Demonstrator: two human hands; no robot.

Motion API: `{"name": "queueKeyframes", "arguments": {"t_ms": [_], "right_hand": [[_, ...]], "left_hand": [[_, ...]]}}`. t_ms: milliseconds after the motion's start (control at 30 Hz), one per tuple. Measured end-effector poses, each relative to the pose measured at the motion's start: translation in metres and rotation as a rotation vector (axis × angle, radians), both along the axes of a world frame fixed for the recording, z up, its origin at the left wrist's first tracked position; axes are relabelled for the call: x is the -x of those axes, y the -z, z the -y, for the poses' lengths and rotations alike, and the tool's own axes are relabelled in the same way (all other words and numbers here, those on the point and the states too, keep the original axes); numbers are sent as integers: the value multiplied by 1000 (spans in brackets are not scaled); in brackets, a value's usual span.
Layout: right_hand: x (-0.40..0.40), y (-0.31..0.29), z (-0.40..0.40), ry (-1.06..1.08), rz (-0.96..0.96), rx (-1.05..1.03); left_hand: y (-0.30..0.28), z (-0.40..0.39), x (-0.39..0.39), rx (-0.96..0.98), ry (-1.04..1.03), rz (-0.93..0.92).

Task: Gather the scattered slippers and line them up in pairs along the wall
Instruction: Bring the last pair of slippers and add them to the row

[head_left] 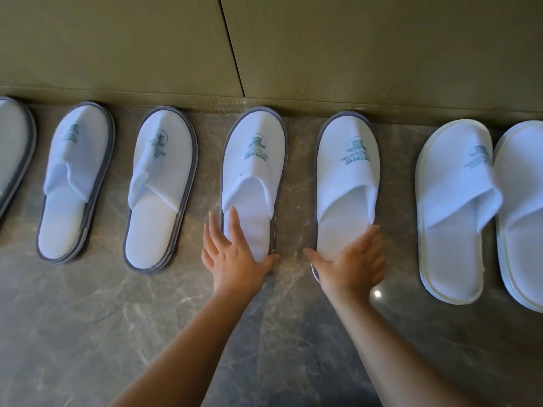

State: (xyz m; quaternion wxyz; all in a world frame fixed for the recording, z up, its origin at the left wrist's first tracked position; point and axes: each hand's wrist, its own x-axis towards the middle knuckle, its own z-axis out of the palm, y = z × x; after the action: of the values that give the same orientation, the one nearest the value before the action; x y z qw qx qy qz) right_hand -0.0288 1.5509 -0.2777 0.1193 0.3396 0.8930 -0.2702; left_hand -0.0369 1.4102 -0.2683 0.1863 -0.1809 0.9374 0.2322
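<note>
grey marble floor (88, 333), olive wall (117, 39) beyond. left grip (235, 254) and right grip (352, 259) spread flat on heels of grey-trimmed slippers (255, 171) — toes at wall. light, floppy towelling — best nudged at the heel rim.

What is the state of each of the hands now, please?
Left hand: open, flat on the heel of a grey-trimmed slipper, holding nothing.
Right hand: open, flat on the next grey-trimmed slipper's heel, holding nothing.
</note>
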Motion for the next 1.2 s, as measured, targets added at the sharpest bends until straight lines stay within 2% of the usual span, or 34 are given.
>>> {"name": "queueKeyframes", "arguments": {"t_ms": [100, 167, 267, 367, 500, 633, 1200], "right_hand": [[-6, -9, -16, -30, -56, 27], [-15, -17, -33, -57, -147, 14], [-29, -25, -69, 1, -270, -85], [-38, -24, -110, 69, -269, -121], [-44, -14, -141, 40, -143, -132], [-38, -6, -148, 8, -120, -120], [-30, 8, -149, 24, -102, -107]], "left_hand": [[-12, -15, -2, -26, 103, -144], [-18, -36, -3, -63, 211, -172], [-19, -74, -8, -71, 407, -63], [-15, -100, -7, -71, 498, 41], [-5, -117, -3, 6, 517, 117], [6, -123, -4, 76, 494, 124], [13, -125, -10, 1, 435, 55]]}}
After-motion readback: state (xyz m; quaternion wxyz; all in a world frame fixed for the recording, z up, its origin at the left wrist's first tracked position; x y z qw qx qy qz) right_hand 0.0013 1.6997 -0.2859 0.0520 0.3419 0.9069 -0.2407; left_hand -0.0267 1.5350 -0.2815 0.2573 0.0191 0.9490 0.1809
